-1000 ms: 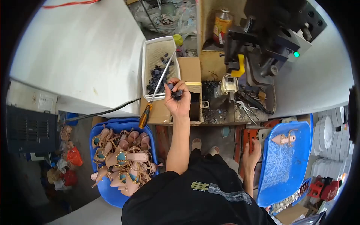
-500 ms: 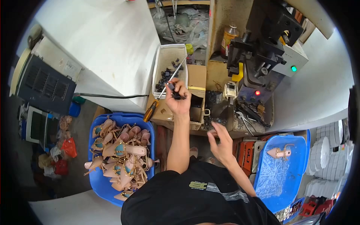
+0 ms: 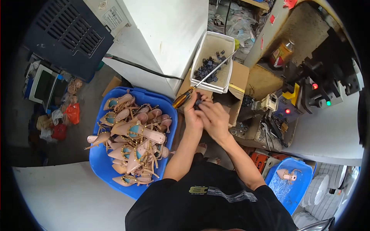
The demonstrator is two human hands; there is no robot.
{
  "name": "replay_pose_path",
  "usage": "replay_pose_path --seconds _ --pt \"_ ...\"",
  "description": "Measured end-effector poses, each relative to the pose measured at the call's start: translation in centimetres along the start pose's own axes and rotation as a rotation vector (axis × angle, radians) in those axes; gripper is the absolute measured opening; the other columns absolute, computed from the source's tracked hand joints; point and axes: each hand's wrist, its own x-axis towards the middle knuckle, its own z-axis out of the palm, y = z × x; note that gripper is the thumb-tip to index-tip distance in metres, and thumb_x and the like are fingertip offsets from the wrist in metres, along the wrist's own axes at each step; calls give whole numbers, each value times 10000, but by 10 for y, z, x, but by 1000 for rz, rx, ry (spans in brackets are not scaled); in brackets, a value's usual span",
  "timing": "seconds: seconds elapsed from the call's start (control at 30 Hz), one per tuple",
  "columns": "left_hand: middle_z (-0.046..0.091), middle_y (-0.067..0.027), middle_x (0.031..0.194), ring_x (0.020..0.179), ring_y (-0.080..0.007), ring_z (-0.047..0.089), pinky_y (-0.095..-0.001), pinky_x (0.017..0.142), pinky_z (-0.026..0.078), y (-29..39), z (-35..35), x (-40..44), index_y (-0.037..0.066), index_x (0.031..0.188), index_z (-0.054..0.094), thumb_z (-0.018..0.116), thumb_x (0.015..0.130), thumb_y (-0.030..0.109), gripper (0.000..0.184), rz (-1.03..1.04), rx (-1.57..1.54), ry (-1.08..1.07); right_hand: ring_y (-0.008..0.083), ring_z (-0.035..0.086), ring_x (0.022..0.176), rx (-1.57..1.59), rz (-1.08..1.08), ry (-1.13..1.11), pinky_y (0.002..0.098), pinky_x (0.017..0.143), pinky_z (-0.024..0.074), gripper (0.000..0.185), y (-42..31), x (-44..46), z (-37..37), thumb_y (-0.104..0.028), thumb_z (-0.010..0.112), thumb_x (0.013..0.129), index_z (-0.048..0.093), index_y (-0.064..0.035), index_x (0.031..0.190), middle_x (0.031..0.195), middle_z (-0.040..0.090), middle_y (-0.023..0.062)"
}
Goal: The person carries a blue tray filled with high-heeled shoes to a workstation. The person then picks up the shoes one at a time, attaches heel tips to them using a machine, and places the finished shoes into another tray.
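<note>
Left hand (image 3: 193, 117) pinches small dark pieces (image 3: 198, 101), long axis indiscernible; right hand (image 3: 216, 121) alongside, grip unclear. White label (image 3: 112, 19) illegible.

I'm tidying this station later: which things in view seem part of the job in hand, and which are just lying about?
Likely the job:
- dark piece between left hand and right hand
- dark bits in the white tray
- perhaps the sandals

Seemingly just lying about:
- screwdriver
- red plastic bag
- can
</note>
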Motion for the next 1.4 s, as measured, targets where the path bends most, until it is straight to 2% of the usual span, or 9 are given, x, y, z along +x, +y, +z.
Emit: replay_pose_path --seconds 0.13,0.17,0.37,0.73,1.0,1.17,1.3,1.33,1.4 --pt "568 -99 944 764 -165 519 -230 553 454 41 -7 -17 22 1008 582 601 960 152 140 55 10 78 311 636 690 71 180 127 376 628 524 175 -17 -5 3 -40 734 814 665 22 962 898 670 172" --pt "587 -86 931 765 -163 537 -202 464 414 50 -6 -24 22 1010 606 592 957 109 103 76 31 79 317 644 644 202 469 191 372 607 519 190 -16 -1 11 -117 694 876 659 31 990 809 672 190" --pt "554 -108 963 786 -167 510 -201 449 404 96 -23 -54 -17 1038 567 553 980 100 132 153 331 144 342 658 561 82 1055 -217 396 583 512 403 52 52 65 -311 679 873 696 82 788 573 623 208" --pt "538 -91 1026 749 -124 443 -175 465 359 135 -24 -89 -17 1061 571 541 981 91 138 262 323 15 292 666 558 194 898 60 388 573 510 284 23 63 102 -188 649 827 682 86 761 615 639 222" --pt "526 -112 1026 780 -148 482 -188 447 363 142 -27 -96 -26 1130 537 531 995 135 211 286 285 -42 486 628 726 14 739 -142 511 701 516 263 63 75 160 -148 624 838 673 86 729 747 612 340" --pt "508 -115 1020 817 -156 481 -188 452 378 129 -18 -96 -25 1127 530 518 1000 128 199 247 274 13 421 645 736 66 640 -136 493 686 493 198 37 67 117 -121 587 907 650 39 1006 820 662 249" --pt "497 -95 1016 794 -151 465 -193 457 378 123 -7 -90 -38 1098 530 501 1007 124 188 218 295 -56 389 580 814 -428 374 453 466 749 472 305 66 32 47 -52 557 906 567 35 1199 934 608 204" --pt "493 -91 1011 790 -149 463 -195 457 377 121 -5 -89 -38 1094 529 500 1009 130 191 204 307 -55 454 512 1071 -447 598 286 496 938 415 446 88 18 44 -82 565 892 459 108 1281 1100 579 280" --pt "498 -83 973 783 -142 460 -187 465 368 112 -3 -79 -37 1095 535 532 999 130 193 154 307 -69 467 502 1094 -77 798 59 497 953 414 485 115 15 37 -64 547 886 414 143 1303 1181 541 326"
